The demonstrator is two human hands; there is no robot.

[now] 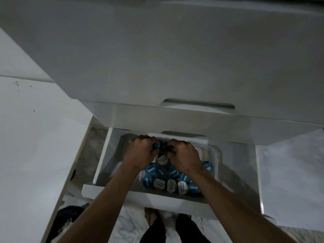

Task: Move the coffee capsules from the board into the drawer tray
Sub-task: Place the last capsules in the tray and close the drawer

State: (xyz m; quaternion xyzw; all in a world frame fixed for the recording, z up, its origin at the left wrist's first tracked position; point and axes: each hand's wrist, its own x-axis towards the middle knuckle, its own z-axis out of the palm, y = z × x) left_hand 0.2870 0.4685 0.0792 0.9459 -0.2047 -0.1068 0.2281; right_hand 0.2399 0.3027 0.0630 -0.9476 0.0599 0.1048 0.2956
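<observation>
Feet [154, 216] on pale marbled floor [126, 223] at the near edge; person is standing right at the open drawer [140, 194], both forearms reaching down into it.

Drawer front is sitting pulled out below the white tabletop [157, 58]. Inside, a clear plastic tray [216, 155] is sitting toward the right side, already holding a loose pile of coffee capsules [168, 179] — blue lids and a few white or gold ones, lying flat and overlapping, the near row touching the tray's front wall.

Left hand [140, 151] is curled round at least one blue capsule [157, 146], knuckles up, over the tray's far half. Right hand [182, 153] is curled too, pinching something dark at its fingertips, likely more capsules; how many, I can't tell. The two hands are nearly touching each other, just above the pile.

Board isn't in view, so what is left on it can't be read.

Judgement: this is the drop-off step, a two-handed load being delivered into the tray. The next move calls for uncurling the fingers low over the pile so the capsules land inside the tray walls and not in the bare drawer space to the left, then pulling both hands clear and going back to the board for the rest, if any.
</observation>
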